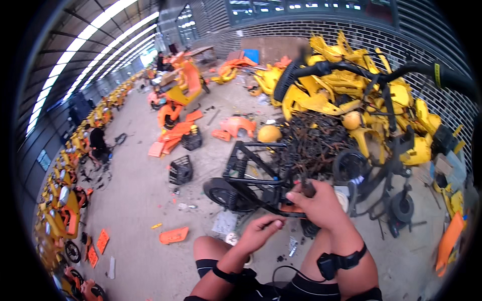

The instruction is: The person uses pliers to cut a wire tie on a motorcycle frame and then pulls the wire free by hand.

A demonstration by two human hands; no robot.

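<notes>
A bare grey concrete floor [135,200] carries everything. A stripped black bike frame [251,175] lies on its side near the middle, beside a heap of dark tangled cables [311,140]. Behind these a pile of yellow plastic panels [346,85] rises along the brick-walled edge. Two black baskets [181,170] stand further left, with orange panels [173,138] and an orange plate [174,235] scattered about. Parked bikes [63,200] line the left edge.
</notes>
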